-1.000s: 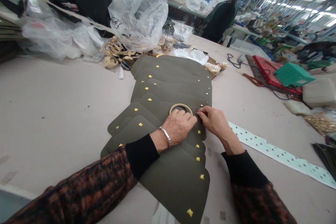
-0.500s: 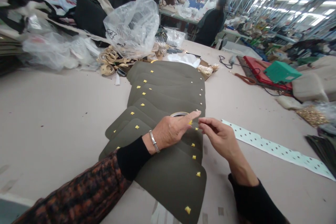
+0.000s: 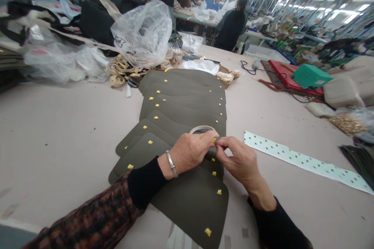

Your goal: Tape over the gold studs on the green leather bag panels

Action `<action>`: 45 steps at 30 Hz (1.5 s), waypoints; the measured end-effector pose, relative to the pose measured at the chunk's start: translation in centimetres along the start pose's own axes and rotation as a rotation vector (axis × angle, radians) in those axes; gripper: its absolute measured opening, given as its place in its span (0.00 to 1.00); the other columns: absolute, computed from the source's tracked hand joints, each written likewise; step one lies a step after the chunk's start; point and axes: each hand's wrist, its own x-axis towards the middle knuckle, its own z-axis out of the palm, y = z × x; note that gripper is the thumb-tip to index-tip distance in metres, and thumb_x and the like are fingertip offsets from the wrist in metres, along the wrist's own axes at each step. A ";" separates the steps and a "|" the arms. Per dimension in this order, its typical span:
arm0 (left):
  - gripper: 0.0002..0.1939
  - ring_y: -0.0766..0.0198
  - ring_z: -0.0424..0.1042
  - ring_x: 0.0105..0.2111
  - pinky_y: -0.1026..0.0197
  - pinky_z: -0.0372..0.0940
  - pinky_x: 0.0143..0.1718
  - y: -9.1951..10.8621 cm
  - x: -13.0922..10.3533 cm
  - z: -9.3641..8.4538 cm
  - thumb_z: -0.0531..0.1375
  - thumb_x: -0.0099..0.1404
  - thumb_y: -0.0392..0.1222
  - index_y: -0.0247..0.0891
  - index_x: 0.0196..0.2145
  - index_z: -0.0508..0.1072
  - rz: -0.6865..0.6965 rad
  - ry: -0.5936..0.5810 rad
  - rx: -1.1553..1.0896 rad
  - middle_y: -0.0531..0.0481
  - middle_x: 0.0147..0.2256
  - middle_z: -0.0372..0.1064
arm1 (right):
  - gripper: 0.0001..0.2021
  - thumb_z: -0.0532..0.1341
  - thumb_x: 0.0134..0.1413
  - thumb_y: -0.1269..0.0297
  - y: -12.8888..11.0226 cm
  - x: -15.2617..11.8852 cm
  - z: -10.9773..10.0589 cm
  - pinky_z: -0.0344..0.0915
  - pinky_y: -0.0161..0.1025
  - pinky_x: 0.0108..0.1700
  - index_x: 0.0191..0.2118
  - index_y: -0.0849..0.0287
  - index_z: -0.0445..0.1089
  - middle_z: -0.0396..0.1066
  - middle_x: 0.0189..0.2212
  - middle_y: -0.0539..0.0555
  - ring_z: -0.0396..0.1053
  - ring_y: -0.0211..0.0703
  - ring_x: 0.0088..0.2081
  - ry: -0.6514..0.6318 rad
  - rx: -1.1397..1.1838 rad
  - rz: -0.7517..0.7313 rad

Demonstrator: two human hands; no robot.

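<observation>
My left hand [image 3: 188,151], with a silver bangle at the wrist, is closed around a roll of yellow tape [image 3: 201,128]. The thumb and forefinger of my right hand [image 3: 239,160] are pinched together at the tape's yellow end, touching my left fingertips. Both hands are over a fanned stack of dark olive panels [image 3: 187,196]. Small yellow tape pieces [image 3: 207,232] dot the left side and the lower right edge of the panels. Small shiny studs [image 3: 221,104] show along the upper right edge.
To the right lies a pale strip with dark dots [image 3: 304,159]. Behind it are a green box [image 3: 312,76], a red case [image 3: 280,72] and gold-coloured hardware [image 3: 347,124]. Plastic bags [image 3: 143,33] and beige straps [image 3: 118,70] crowd the back left. A seated person [image 3: 230,27] is farther off.
My right hand has moved left and slightly down, closing its fingers at the tape by my left hand. A stud shows on the panel where my left forefinger pointed. The view has shifted slightly.
</observation>
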 end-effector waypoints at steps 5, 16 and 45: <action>0.08 0.65 0.72 0.33 0.65 0.64 0.32 -0.1 0.3 -0.5 0.48 0.71 0.39 0.39 0.37 0.66 -0.017 -0.013 0.095 0.53 0.33 0.71 | 0.06 0.57 0.53 0.71 -0.9 0.0 0.2 0.66 0.36 0.31 0.29 0.56 0.70 0.72 0.23 0.49 0.69 0.37 0.25 0.031 0.018 0.122; 0.11 0.64 0.67 0.31 0.62 0.61 0.31 -0.7 1.4 0.2 0.46 0.72 0.38 0.38 0.36 0.66 0.012 0.026 0.300 0.51 0.31 0.68 | 0.15 0.65 0.46 0.51 3.4 0.1 0.8 0.72 0.40 0.30 0.28 0.61 0.72 0.74 0.22 0.53 0.71 0.41 0.25 -0.029 0.635 0.876; 0.08 0.59 0.63 0.36 0.59 0.63 0.37 -2.6 1.2 1.9 0.46 0.70 0.34 0.37 0.39 0.64 -0.022 -0.204 0.296 0.48 0.37 0.66 | 0.10 0.56 0.58 0.63 3.7 -0.2 1.3 0.62 0.48 0.49 0.27 0.56 0.68 0.69 0.40 0.56 0.66 0.48 0.47 -0.308 0.186 0.420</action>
